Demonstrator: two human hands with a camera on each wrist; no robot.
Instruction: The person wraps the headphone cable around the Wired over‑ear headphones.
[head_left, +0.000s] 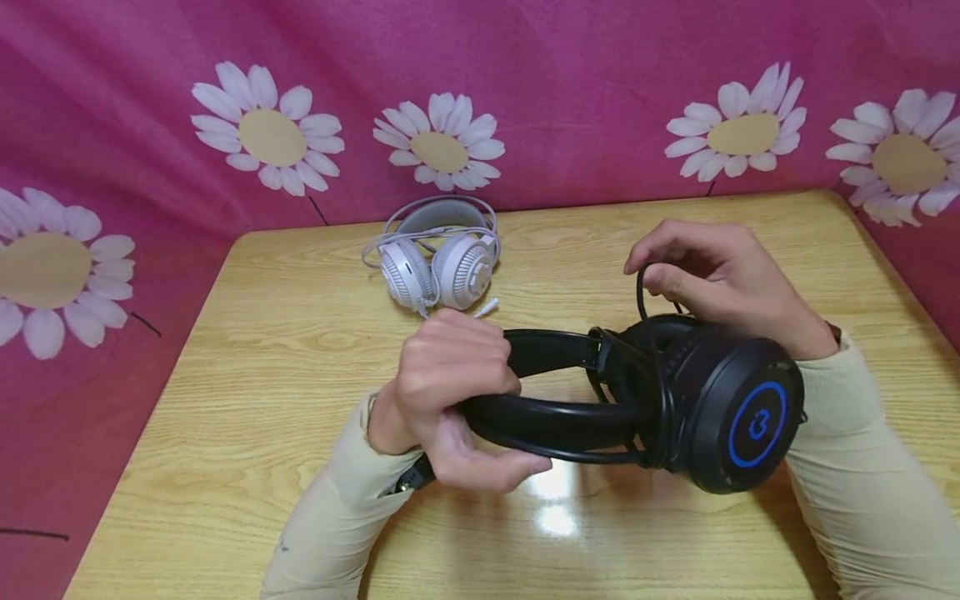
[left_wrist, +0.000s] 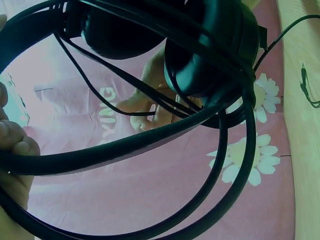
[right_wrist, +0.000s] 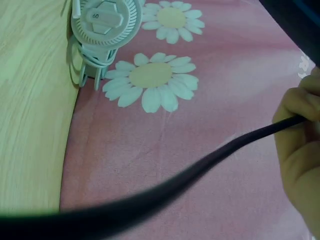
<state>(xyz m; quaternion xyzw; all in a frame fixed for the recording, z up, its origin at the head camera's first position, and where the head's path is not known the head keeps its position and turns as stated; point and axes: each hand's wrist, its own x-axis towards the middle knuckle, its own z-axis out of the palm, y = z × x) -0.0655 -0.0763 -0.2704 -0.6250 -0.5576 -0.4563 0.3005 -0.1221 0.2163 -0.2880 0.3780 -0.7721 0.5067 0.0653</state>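
Observation:
A pair of black over-ear headphones (head_left: 705, 408) with a blue ring and logo on one ear cup is held up over the table, tilted sideways. My left hand (head_left: 453, 400) grips its headband (head_left: 562, 417), fingers wrapped over the band and thumb along the underside. Behind the ear cups, my right hand (head_left: 723, 275) pinches the thin black cable (head_left: 641, 293) between thumb and forefinger. Seen from the left wrist, loops of cable (left_wrist: 235, 175) hang around the headband. The right wrist view shows the pinched cable (right_wrist: 215, 157) crossing close to the camera.
White headphones (head_left: 468, 271) with their cable coiled round them stand at the table's back, left of centre. A small white microphone tip (head_left: 487, 307) sticks out in front. Behind the wooden table (head_left: 300, 375) hangs a pink cloth (head_left: 585, 100) with daisies. A thin black cable end (left_wrist: 304, 82) lies on the wood.

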